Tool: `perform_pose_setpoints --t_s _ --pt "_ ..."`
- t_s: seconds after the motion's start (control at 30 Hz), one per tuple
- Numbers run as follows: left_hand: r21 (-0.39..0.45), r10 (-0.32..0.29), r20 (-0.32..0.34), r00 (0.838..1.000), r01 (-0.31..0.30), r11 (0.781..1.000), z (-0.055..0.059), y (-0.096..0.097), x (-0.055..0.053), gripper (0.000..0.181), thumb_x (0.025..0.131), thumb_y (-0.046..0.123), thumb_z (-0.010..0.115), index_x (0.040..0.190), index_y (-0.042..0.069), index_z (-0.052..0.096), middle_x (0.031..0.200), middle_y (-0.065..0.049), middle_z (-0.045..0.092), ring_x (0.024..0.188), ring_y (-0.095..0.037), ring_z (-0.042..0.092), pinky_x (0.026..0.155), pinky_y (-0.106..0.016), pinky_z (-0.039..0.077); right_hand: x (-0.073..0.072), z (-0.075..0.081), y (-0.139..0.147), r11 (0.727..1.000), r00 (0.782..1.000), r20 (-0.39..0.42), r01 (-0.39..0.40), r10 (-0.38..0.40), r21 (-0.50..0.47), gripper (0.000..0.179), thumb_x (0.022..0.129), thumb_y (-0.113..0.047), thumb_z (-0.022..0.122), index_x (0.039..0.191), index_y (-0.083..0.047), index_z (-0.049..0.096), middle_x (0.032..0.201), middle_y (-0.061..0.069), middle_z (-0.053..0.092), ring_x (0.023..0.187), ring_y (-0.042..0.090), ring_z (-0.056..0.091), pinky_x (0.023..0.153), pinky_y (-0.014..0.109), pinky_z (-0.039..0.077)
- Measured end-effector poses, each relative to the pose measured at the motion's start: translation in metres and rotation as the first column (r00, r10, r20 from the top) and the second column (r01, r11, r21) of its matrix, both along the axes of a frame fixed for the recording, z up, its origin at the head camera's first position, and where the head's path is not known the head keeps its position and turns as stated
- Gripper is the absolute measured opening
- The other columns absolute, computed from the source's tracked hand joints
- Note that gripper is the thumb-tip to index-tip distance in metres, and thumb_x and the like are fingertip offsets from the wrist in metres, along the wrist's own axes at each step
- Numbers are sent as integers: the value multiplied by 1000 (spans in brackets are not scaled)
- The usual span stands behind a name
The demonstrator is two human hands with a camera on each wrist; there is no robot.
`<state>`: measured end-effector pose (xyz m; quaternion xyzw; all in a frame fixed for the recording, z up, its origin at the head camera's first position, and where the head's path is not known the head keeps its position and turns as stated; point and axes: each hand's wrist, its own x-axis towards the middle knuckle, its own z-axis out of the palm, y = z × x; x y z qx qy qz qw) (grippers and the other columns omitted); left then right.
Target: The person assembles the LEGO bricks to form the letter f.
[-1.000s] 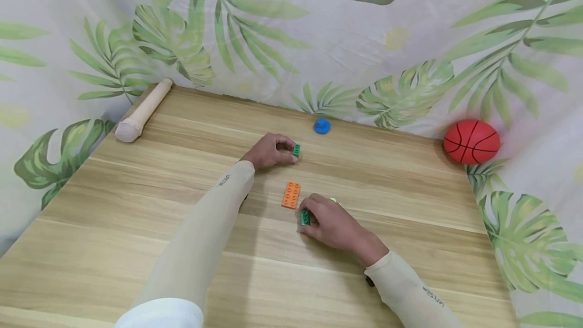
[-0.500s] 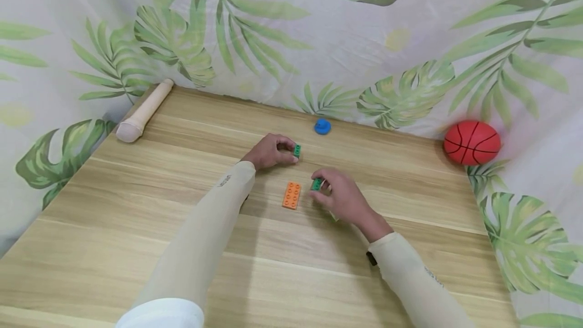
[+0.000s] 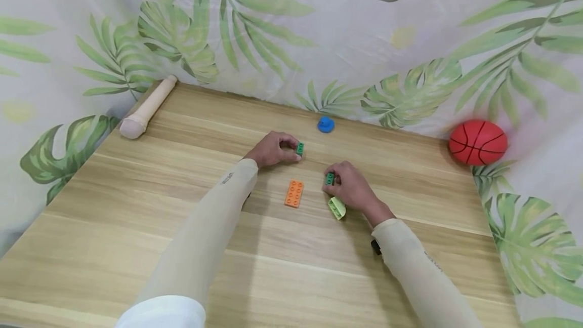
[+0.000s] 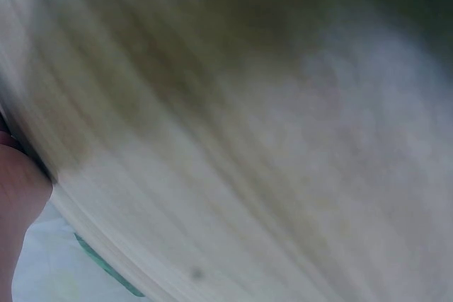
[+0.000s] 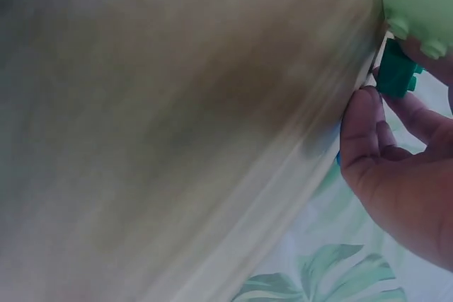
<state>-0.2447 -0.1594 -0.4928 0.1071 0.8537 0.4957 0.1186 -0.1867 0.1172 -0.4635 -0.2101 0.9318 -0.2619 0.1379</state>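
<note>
Your left hand (image 3: 273, 150) pinches the far green block (image 3: 300, 148), your right hand (image 3: 352, 186) the near green block (image 3: 329, 179); hold both lightly, level.

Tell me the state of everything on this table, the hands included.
Left hand: pinches one green brick
Right hand: pinches the other green brick
Both green bricks: held, studs up
Orange brick: flat, studs up
Light-green brick: on its side, unheld
Blue duck-like toy: upright
Red ball: resting, unheld
Microphone-shaped object: lying down
</note>
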Motion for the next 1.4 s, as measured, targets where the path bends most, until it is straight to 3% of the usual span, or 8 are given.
perform_pose_setpoints --t_s 0.2,0.33,0.43,0.63,0.8,0.93,1.2,1.4 --pt "-5 6 8 1000 -6 1000 1 0 0 32 92 17 87 121 7 77 120 -10 76 114 -22 64 111 -40 49 5 4 -3 997 999 -27 -24 26 68 42 97 -23 83 132 -7 68 125 16 61 107 28 59 98 46 54" --pt "-5 3 3 1000 -3 1000 2 1 1 32 92 17 87 121 6 77 120 -11 76 114 -23 64 111 -41 50 12 6 -8 992 987 -98 -122 125 33 47 97 -23 82 138 -9 65 139 14 59 128 33 57 112 52 50" --pt "-4 0 1 1000 0 1000 3 1 1 33 92 17 87 121 6 77 120 -11 75 113 -23 64 110 -42 50 16 6 -13 963 947 -178 -270 268 14 47 97 -18 81 140 -10 65 145 12 60 138 34 56 119 56 45" --pt "-17 0 -12 1000 0 1000 3 0 1 32 92 17 87 120 5 77 119 -12 76 114 -24 65 110 -42 50 21 4 -25 870 822 -304 -491 482 52 46 96 1 74 140 -11 69 151 13 63 146 35 54 124 59 39" --pt "-28 -10 -17 1000 10 1000 2 1 1 33 93 18 87 121 5 77 119 -11 76 114 -24 65 110 -42 50 25 1 -28 815 774 -258 -562 579 143 57 101 4 64 155 -12 58 162 13 55 155 35 46 126 61 36" --pt "-27 -8 -21 1000 8 1000 2 1 0 32 92 19 87 120 6 77 118 -10 77 113 -23 65 109 -41 51 26 -1 -28 832 791 -256 -533 555 156 50 105 -10 68 153 -15 59 159 12 57 152 33 50 122 61 40" --pt "-7 -6 -5 1000 6 1000 3 2 1 29 93 17 87 118 6 78 117 -10 76 111 -22 65 107 -39 50 22 -3 -17 920 881 -266 -378 392 103 31 100 -27 79 124 -9 71 138 10 65 125 30 65 110 51 53" --pt "10 -11 -4 1000 11 1000 1 1 1 29 92 17 87 118 7 78 118 -10 77 112 -22 66 107 -39 51 21 -4 -12 939 912 -225 -329 343 101 31 100 -28 79 124 -9 70 136 8 63 122 28 64 109 49 54"
